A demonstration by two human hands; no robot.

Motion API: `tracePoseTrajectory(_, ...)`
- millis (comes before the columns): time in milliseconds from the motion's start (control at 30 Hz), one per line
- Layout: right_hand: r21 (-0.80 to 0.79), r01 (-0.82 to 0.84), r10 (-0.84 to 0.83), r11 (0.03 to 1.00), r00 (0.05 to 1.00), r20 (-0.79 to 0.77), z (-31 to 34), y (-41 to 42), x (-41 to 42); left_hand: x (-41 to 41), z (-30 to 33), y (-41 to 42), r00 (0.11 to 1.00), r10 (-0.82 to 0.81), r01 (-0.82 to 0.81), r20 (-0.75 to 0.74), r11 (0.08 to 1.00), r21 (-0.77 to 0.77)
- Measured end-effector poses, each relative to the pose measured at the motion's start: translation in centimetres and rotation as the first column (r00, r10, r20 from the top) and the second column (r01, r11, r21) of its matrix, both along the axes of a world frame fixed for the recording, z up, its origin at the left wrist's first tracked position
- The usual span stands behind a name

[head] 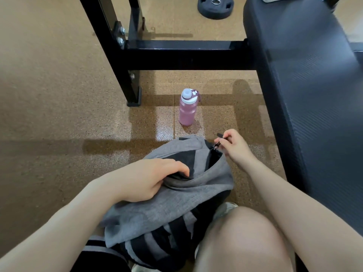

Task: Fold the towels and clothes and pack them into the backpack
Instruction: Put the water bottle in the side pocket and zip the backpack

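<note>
A grey backpack (167, 209) with black straps stands on the floor between my knees, its top zip partly apart and a dark inside showing. My left hand (145, 179) grips the near edge of the opening, fingers curled into it. My right hand (234, 146) pinches the black zipper pull (221, 136) at the far right end of the zip. No towels or clothes show outside the bag.
A pink water bottle (187, 108) with a white cap stands on the speckled tan floor just beyond the backpack. A black metal frame (176, 54) crosses behind it. A dark padded bench (314, 85) runs along the right. A weight plate (216, 6) lies far back.
</note>
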State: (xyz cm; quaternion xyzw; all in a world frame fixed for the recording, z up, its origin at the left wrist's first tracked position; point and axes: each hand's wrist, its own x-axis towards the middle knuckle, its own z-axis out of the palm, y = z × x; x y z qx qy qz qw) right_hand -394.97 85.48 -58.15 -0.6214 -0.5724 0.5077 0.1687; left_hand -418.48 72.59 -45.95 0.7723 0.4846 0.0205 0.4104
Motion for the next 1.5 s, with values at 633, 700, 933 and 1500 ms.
tracePoseTrajectory(633, -0.190, -0.588, 0.605, 0.786, 0.667, 0.434, 3.4, -0.3, 1.6, -0.6, 0.9, 1.3, 0.991, 0.134, -0.134, 0.009, 0.987, 0.083)
tracePoseTrajectory(700, -0.178, -0.465, 0.498, 0.867, 0.806, 0.321, 3.6, -0.5, 1.6, -0.5, 0.9, 1.2, 0.989, 0.143, -0.139, -0.038, 0.986, 0.092)
tracePoseTrajectory(933, -0.329, -0.371, 0.360, 0.868, 0.928, -0.096, 2.2, -1.0, -1.0, -0.7, 2.2, 1.6, 0.917, 0.189, -0.145, -0.352, 0.978, 0.148)
tracePoseTrajectory(1500, -0.411, -0.595, 0.295, 0.691, 0.751, -0.591, 1.7, 2.7, -6.5, 3.8, -5.4, 9.3, 0.804, 0.284, -0.425, -0.522, 0.889, -0.171)
